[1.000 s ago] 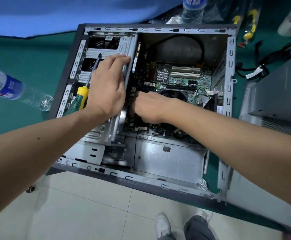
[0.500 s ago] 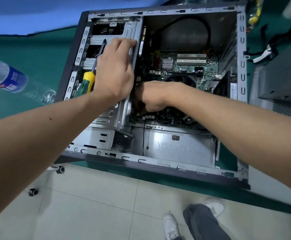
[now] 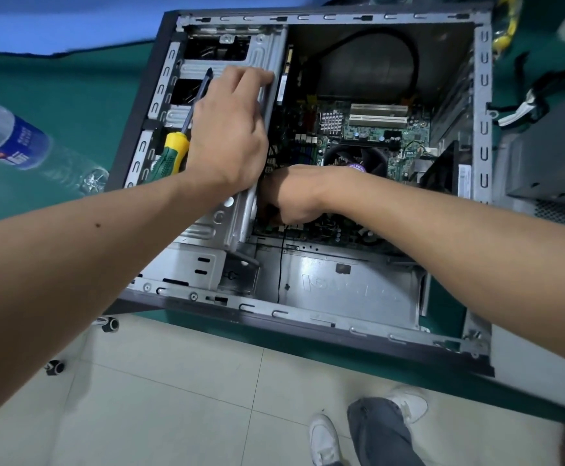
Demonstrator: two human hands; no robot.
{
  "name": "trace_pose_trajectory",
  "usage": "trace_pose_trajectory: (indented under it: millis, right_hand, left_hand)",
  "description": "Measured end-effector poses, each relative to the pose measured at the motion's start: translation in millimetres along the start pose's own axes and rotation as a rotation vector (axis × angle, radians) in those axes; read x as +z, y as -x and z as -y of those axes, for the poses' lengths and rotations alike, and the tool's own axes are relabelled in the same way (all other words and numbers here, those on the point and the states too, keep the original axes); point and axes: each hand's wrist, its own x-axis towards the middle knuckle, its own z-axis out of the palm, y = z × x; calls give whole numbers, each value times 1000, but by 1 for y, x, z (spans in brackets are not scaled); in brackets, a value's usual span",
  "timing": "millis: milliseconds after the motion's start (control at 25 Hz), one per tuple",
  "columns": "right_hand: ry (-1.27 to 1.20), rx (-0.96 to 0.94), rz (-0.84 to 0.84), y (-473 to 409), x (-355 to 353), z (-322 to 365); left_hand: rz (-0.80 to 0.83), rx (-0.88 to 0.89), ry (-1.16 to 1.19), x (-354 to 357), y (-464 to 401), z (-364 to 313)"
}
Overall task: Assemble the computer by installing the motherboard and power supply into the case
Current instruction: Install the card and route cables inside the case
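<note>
little has changed in the last second: your view has slid so the case [image 3: 308, 319] sits lower and nearer the frame's middle, but both your hands hold the same posts. that reads as fine work in one spot, not a new step, so i judge the board is still being seated or connected at its near-left edge.

nearest you, the case's front rail is dull stamped steel with punched slots. behind it lies a flat grey panel with a thin black wire running down over it.

your right hand [image 3: 291, 193] is curled knuckles-up over the motherboard's [image 3: 372, 129] near-left corner, fingers tucked under and out of sight; i cannot tell whether they pinch anything.

your left hand [image 3: 230, 129] lies on the ribbed, silvery drive cage [image 3: 214, 216], fingers bent over its right-hand edge and gripping it. the screwdriver [image 3: 178, 148], yellow-and-green handle and dark shaft, rests on the cage just beside that hand.

further in, the green motherboard lies flat on the case floor, with a round black fan, a small finned heatsink and two pale slots. beyond it a black cable loops in a dark empty bay, so the power supply looks not yet fitted.

far left, a clear plastic bottle [image 3: 8, 139] lies on the green mat [image 3: 72, 79].
</note>
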Motion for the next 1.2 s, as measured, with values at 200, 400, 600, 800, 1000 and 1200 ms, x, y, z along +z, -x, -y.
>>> trace_pose_trajectory:
  millis: [200, 400, 600, 800, 1000, 1200]
  right_hand:
    - [-13, 1, -2, -1, 0, 1]
    - [14, 0, 8, 0, 1, 3]
    - [26, -38, 9, -1, 3, 5]
    - [-46, -73, -13, -3, 3, 6]
    - [-131, -33, -77, 0, -3, -1]
    - [-130, -53, -69, 1, -4, -3]
  left_hand:
    - [10, -7, -6, 0, 0, -1]
    - [10, -7, -2, 0, 0, -1]
    - [7, -6, -1, 1, 2, -1]
    - [0, -5, 2, 0, 0, -1]
    - [6, -10, 4, 1, 0, -2]
    - [7, -11, -2, 0, 0, -3]
